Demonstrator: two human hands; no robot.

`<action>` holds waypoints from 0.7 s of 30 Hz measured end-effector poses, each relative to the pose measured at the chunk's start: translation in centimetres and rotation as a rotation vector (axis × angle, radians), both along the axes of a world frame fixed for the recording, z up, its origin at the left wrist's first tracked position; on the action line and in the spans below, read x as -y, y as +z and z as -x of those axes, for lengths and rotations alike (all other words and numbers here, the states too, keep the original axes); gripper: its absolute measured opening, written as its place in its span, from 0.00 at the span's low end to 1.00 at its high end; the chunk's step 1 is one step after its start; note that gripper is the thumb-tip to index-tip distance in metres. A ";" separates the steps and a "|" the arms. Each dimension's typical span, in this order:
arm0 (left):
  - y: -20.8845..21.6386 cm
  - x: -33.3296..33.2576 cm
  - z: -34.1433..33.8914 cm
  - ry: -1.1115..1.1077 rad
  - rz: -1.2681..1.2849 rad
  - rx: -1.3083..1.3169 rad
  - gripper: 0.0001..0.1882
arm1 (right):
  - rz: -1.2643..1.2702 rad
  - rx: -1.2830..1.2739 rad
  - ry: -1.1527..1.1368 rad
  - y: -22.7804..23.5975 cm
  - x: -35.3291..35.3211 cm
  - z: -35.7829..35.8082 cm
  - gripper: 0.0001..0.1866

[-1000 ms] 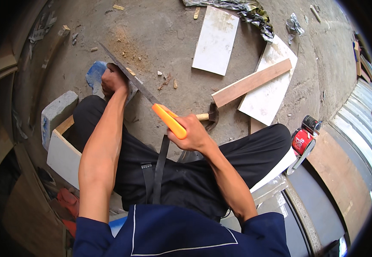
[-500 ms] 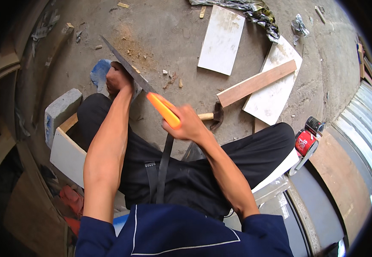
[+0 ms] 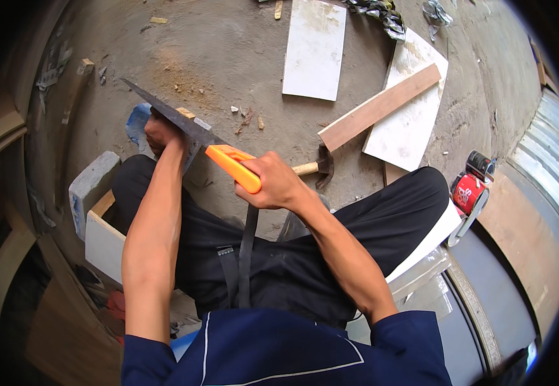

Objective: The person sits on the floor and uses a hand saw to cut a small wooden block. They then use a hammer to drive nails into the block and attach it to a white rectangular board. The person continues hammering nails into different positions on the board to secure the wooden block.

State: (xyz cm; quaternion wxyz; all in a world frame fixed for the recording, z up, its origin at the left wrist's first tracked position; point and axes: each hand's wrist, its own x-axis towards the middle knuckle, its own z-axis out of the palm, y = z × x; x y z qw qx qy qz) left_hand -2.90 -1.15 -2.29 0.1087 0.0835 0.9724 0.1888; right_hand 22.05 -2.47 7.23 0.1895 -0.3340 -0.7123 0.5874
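My right hand (image 3: 270, 181) is wrapped round the orange handle of a handsaw (image 3: 233, 167). The saw's dark blade (image 3: 163, 108) slants up to the left, crossing over my left hand (image 3: 165, 134). That left hand is closed on a piece of wood (image 3: 185, 112), whose pale end shows just past the blade. Most of this piece is hidden by the hand and the saw. A blue-stained object (image 3: 139, 121) lies beside the left hand. On the floor to the right of the saw handle is a hammer (image 3: 321, 167), partly covered by my right hand and forearm.
Sawdust (image 3: 180, 74) and chips lie beyond the saw. To the right are a white board (image 3: 315, 51) and another white board (image 3: 414, 96) with a brown wooden strip (image 3: 382, 108) across it. A concrete block (image 3: 93, 186) stands by my left knee; tape rolls (image 3: 469, 193) sit by the right.
The blade now lies at a flatter angle across my left hand. My right hand, blurred before, shows sharply. The whole view has shifted, with the floor things higher in the picture.
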 end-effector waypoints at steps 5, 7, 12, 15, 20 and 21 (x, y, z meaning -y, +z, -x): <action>-2.4 0.9 1.5 -0.039 0.072 -0.077 0.26 | -0.046 -0.056 -0.031 0.3 0.2 -0.2 0.07; -1.6 0.1 0.8 -0.056 0.101 -0.072 0.26 | -0.031 -0.026 -0.032 -0.3 0.4 -0.1 0.07; -0.7 0.1 0.6 -0.101 0.068 -0.052 0.27 | 0.078 -0.002 -0.024 -0.5 0.4 0.1 0.12; 0.3 -0.2 -0.1 -0.061 0.053 -0.033 0.29 | 0.071 -0.004 -0.014 -0.4 0.6 -0.2 0.13; 0.1 -0.3 -0.1 -0.048 0.037 -0.037 0.29 | 0.052 -0.014 0.001 -0.8 0.1 0.2 0.13; 0.1 -0.2 -0.2 -0.062 0.033 -0.038 0.29 | 0.034 -0.032 -0.013 -0.7 -0.2 0.8 0.12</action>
